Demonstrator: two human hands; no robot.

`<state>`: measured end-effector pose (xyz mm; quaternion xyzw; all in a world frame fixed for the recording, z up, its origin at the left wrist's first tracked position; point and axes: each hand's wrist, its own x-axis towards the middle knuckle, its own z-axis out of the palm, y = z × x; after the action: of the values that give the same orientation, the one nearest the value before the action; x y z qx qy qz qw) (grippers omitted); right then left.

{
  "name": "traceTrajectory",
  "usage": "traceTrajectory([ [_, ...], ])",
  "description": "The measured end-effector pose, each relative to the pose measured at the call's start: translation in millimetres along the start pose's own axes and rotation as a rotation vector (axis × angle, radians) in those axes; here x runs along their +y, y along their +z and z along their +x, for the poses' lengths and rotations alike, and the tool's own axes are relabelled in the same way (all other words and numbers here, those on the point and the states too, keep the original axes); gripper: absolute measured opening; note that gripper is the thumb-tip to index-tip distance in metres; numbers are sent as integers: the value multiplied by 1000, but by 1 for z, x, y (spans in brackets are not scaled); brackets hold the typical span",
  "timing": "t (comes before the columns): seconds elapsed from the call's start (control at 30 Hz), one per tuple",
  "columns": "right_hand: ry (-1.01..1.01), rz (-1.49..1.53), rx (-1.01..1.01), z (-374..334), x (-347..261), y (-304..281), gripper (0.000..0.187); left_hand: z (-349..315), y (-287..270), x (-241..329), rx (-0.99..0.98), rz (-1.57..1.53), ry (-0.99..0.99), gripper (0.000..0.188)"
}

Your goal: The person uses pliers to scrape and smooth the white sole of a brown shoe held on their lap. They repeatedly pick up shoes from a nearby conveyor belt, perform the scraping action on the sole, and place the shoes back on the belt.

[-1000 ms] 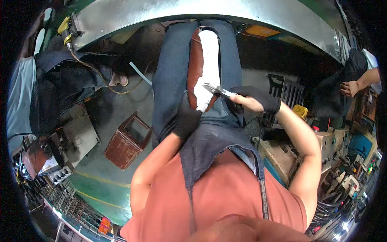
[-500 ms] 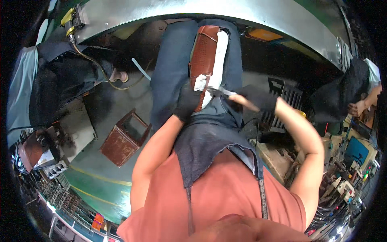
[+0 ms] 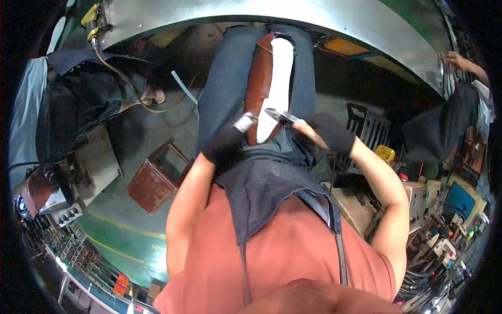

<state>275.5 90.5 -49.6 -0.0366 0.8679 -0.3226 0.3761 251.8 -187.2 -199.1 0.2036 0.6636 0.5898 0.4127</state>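
Observation:
A brown leather shoe lies lengthwise across my lap on its side. Its long white underside faces up, and the narrow end points toward my belly. My left hand, in a dark fingerless glove, is at the shoe's left edge near the narrow end. Its fingers are curled, with pale wrapping at their tips. In my right hand, gloved the same way, is a metal hand tool like pincers. The tool's head reaches over the white underside; part of its handle is hidden in my grip.
A curved metal bench spans the far side. Left of my legs stands a brown stool; a yellow air tool with a hose hangs at far left. A dark slatted plastic stool is on the right. People sit at both sides.
The shoe has turned so more of its white underside faces up. My left hand has moved left and off the shoe's upper face to its edge. The tool stays near the narrow end.

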Motion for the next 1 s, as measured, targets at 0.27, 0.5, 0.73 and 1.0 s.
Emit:
traceTrajectory([
  [0.27, -331, -147, 80, -34, -81, -15, 35, 2, 32, 51, 279, 107, -7, 44],
  [0.5, -154, -161, 108, -13, 39, 15, 33, -10, 9, 113, 401, 497, 126, 69],
  [0.73, 83, -17, 122, -89, 26, -3, 36, -36, -90, 209, 566, 429, 266, 68],
  [1.0, 17, 387, 182, -48, 2, -1, 36, 43, -1, 104, 630, 93, 58, 40],
])
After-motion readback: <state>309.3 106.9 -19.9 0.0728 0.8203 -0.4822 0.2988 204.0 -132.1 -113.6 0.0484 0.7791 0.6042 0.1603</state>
